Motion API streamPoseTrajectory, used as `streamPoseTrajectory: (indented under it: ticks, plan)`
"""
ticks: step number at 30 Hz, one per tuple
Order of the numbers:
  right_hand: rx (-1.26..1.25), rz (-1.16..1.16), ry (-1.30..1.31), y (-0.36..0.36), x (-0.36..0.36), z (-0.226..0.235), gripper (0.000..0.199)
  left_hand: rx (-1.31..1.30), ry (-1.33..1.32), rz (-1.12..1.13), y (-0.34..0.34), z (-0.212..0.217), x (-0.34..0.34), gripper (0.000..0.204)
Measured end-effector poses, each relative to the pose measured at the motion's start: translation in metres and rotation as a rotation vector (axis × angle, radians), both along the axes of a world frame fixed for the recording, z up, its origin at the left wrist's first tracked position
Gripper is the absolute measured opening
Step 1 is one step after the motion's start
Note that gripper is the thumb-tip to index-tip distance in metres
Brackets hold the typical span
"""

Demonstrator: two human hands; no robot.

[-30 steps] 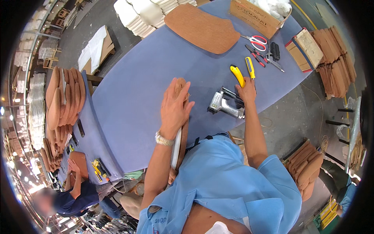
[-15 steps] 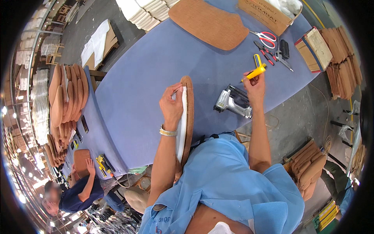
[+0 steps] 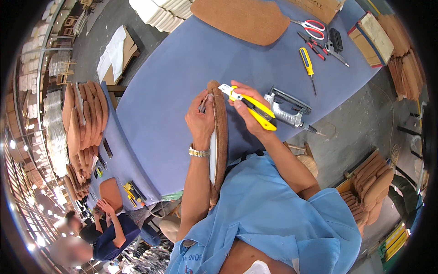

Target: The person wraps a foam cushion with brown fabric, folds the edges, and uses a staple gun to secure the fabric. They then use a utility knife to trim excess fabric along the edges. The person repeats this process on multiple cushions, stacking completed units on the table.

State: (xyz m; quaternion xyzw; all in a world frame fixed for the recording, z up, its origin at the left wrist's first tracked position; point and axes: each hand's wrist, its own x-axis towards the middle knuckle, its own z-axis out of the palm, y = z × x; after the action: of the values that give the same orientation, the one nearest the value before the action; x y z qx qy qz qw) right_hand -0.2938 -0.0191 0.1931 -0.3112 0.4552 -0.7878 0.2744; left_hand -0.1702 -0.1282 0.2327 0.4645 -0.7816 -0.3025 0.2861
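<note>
A brown upholstered panel [image 3: 220, 137] with a white inner side stands on edge against my body, over the blue-covered table. My left hand [image 3: 200, 116] is closed on the fabric at its far end, thumb and fingers pinching the edge. In my right hand [image 3: 252, 114] is a yellow utility knife [image 3: 263, 121], its pale blade end close to the panel's far tip; whether it touches cannot be made out. Just right of that hand lies a silver staple gun [image 3: 286, 116] with a hose fitting.
Farther right lie a yellow screwdriver [image 3: 306, 61], pliers [image 3: 312, 44], red-handled scissors [image 3: 315, 29] and an air gun [image 3: 336, 55]. A flat brown panel [image 3: 242, 23] and a cardboard box [image 3: 319, 8] are at the far side. Brown cushions [image 3: 84, 118] are stacked left, near a co-worker [image 3: 116, 233].
My right hand has come left with the utility knife to the panel's far end. The screwdriver now shows fully on the table. My left hand keeps its grip.
</note>
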Motion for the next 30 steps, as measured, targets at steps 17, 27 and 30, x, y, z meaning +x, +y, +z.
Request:
streamPoseTrajectory:
  ticks: [17,27,30]
  plan:
    - [0.136,-0.169,0.371,-0.011,0.028,0.006,0.034,-0.121,-0.167,-0.226,-0.019,0.012,0.001,0.024]
    - [0.161,-0.2,0.412,-0.016,0.034,0.002,0.036,-0.131,-0.149,-0.134,-0.02,-0.003,0.004,0.025]
    - [0.146,-0.21,0.422,-0.018,0.032,0.001,0.036,-0.078,-0.167,-0.113,-0.017,0.003,0.002,0.025]
